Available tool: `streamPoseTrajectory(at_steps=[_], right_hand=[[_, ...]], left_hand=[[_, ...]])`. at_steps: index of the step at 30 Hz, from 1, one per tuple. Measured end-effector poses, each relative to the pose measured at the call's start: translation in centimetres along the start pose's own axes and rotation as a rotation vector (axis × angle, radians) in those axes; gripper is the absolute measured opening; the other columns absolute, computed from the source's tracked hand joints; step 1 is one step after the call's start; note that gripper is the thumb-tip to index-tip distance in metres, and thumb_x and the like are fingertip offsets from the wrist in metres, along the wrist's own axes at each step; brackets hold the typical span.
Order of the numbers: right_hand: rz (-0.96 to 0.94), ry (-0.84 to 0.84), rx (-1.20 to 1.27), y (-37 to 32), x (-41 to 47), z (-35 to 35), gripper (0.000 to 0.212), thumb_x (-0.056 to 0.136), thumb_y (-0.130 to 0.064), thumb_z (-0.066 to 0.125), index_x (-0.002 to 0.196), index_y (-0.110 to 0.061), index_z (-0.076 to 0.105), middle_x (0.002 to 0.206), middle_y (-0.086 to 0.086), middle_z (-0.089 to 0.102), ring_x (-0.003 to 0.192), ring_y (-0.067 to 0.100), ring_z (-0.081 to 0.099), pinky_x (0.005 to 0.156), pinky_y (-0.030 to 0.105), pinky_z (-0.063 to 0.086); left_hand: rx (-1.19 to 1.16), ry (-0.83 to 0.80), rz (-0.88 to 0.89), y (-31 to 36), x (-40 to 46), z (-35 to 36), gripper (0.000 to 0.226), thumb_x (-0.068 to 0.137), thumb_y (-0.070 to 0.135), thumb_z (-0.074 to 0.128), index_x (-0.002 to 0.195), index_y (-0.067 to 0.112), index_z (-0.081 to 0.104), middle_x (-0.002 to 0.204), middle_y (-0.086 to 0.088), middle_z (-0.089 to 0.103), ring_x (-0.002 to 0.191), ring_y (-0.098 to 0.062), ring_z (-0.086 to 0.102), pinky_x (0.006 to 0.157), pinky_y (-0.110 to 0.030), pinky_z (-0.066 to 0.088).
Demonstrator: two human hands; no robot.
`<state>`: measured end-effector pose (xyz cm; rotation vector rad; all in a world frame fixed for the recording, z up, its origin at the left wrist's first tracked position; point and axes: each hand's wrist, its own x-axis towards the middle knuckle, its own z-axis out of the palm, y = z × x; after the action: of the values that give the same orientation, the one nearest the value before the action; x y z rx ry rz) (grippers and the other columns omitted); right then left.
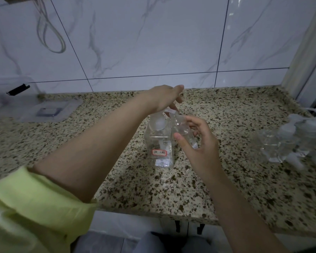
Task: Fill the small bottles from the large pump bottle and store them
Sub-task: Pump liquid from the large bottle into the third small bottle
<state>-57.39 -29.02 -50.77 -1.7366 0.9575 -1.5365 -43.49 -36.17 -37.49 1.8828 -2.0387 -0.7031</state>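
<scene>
Right hand (197, 143) — thumb and fingers curled around small bottle (183, 129), long axis tilted, mouth up-left under the pump spout. Left hand (165, 96) — fingers straight, pressing pump head of large pump bottle (160, 143), upright mid-counter (226, 189). More small bottles (288, 141) clustered far right.

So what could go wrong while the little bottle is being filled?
The small clear bottle is held tilted at the nozzle by the right hand, so liquid could miss its narrow mouth and spill on the speckled stone counter. The left hand pressing the tall clear pump bottle could tip it.
</scene>
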Motion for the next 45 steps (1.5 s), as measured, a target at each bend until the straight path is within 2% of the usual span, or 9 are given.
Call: streamPoseTrajectory(at_steps=[3,6,9,13,16,21,26,30,45], right_hand=[[0.004,0.001,0.005,-0.11,0.03,0.01,0.042,0.087,-0.036,0.073,0.125,-0.034,0.057,0.119,-0.019,0.065,0.111,0.002,0.061,0.093,0.019,0.047],[0.012,-0.002,0.006,-0.06,-0.02,-0.08,0.042,0.088,-0.033,0.074,0.126,-0.032,0.058,0.12,-0.019,0.065,0.113,0.004,0.061,0.096,0.025,0.049],[0.007,-0.005,0.004,0.07,0.04,-0.04,0.043,0.087,-0.032,0.075,0.127,-0.03,0.058,0.12,-0.016,0.065,0.113,0.003,0.061,0.094,0.018,0.048],[0.016,-0.001,0.006,-0.05,0.01,-0.02,0.044,0.086,-0.034,0.074,0.127,-0.03,0.058,0.121,-0.021,0.063,0.113,0.0,0.059,0.094,0.016,0.047],[0.026,-0.01,0.009,0.06,-0.01,-0.02,0.044,0.087,-0.031,0.076,0.127,-0.03,0.059,0.12,-0.021,0.064,0.111,0.001,0.06,0.093,0.022,0.049],[0.018,-0.001,0.018,-0.08,0.03,0.01,0.042,0.087,-0.029,0.075,0.125,-0.032,0.058,0.117,-0.024,0.064,0.108,-0.002,0.06,0.088,0.014,0.047],[0.007,-0.004,0.002,0.06,0.0,-0.06,0.042,0.088,-0.028,0.075,0.125,-0.034,0.057,0.117,-0.024,0.064,0.109,0.003,0.062,0.091,0.026,0.052],[0.005,0.0,0.01,-0.16,0.02,-0.02,0.041,0.089,-0.025,0.076,0.123,-0.038,0.056,0.117,-0.029,0.063,0.107,-0.002,0.061,0.088,0.015,0.048],[0.0,-0.01,0.018,-0.01,-0.05,-0.04,0.042,0.088,-0.029,0.074,0.126,-0.03,0.058,0.118,-0.019,0.065,0.109,0.0,0.06,0.088,0.01,0.045]], left_hand=[[0.033,-0.018,-0.011,-0.1,0.11,0.21,0.064,0.105,0.053,0.015,0.125,0.021,0.066,0.113,-0.001,0.073,0.111,-0.021,0.06,0.098,-0.036,0.037],[0.015,-0.004,0.008,0.21,0.16,0.06,0.063,0.105,0.053,0.017,0.124,0.02,0.066,0.108,-0.001,0.075,0.111,-0.022,0.061,0.104,-0.039,0.041],[0.004,0.003,-0.007,-0.06,0.12,0.17,0.063,0.105,0.054,0.016,0.124,0.021,0.067,0.109,-0.001,0.074,0.112,-0.023,0.06,0.107,-0.041,0.038],[0.039,-0.013,-0.006,0.14,0.26,0.22,0.063,0.106,0.053,0.016,0.125,0.02,0.066,0.111,-0.002,0.074,0.112,-0.022,0.059,0.097,-0.036,0.038],[0.003,0.001,-0.003,-0.04,0.2,0.12,0.062,0.105,0.055,0.017,0.122,0.022,0.067,0.106,0.001,0.075,0.111,-0.022,0.061,0.105,-0.042,0.04],[0.006,-0.023,-0.01,0.05,0.08,0.19,0.062,0.106,0.053,0.017,0.126,0.02,0.066,0.114,-0.002,0.073,0.114,-0.024,0.058,0.107,-0.041,0.038],[-0.005,-0.008,-0.012,-0.19,-0.01,0.37,0.062,0.106,0.051,0.016,0.126,0.02,0.066,0.115,-0.001,0.073,0.116,-0.023,0.058,0.103,-0.037,0.037],[-0.006,0.017,0.0,0.08,0.01,0.13,0.06,0.105,0.053,0.018,0.122,0.02,0.067,0.107,0.0,0.075,0.111,-0.022,0.061,0.105,-0.04,0.042],[0.0,0.004,-0.011,0.23,0.03,0.18,0.058,0.106,0.05,0.019,0.129,0.018,0.062,0.11,-0.003,0.074,0.11,-0.022,0.061,0.094,-0.034,0.039]])
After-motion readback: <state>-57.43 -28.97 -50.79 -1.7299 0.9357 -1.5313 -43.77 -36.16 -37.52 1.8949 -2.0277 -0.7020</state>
